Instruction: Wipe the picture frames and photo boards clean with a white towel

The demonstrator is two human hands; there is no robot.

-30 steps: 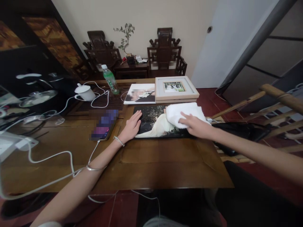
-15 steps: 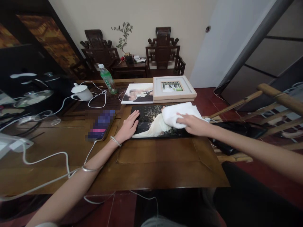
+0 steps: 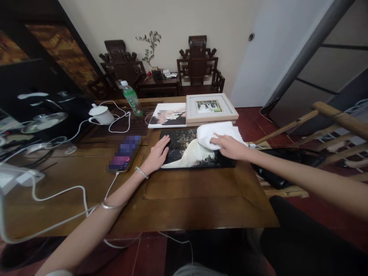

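Note:
A dark photo panel point(image 3: 184, 147) showing a white gown lies flat on the wooden table point(image 3: 195, 199). My left hand point(image 3: 157, 154) rests on its left edge, fingers stretched out. On the panel's right part lies a folded white cloth point(image 3: 205, 134), with my right hand point(image 3: 230, 145) closed on its near side and pressing it against the surface. The cloth hides the panel's upper right corner. Just behind the panel are a white-edged photo print point(image 3: 169, 115) and a light wooden picture frame point(image 3: 212, 107), side by side.
To the left lie a phone point(image 3: 125, 153) on a charging cable and several loose white cords. Farther back stand a green-labelled bottle point(image 3: 132, 99), a lidded white cup point(image 3: 101, 114) and a glass-lidded pan point(image 3: 46, 122). A wooden chair point(image 3: 330, 111) is at the right.
My right hand has shifted slightly away from me and to the left with the cloth, baring more of the panel's lower right. My left hand stays on the left edge.

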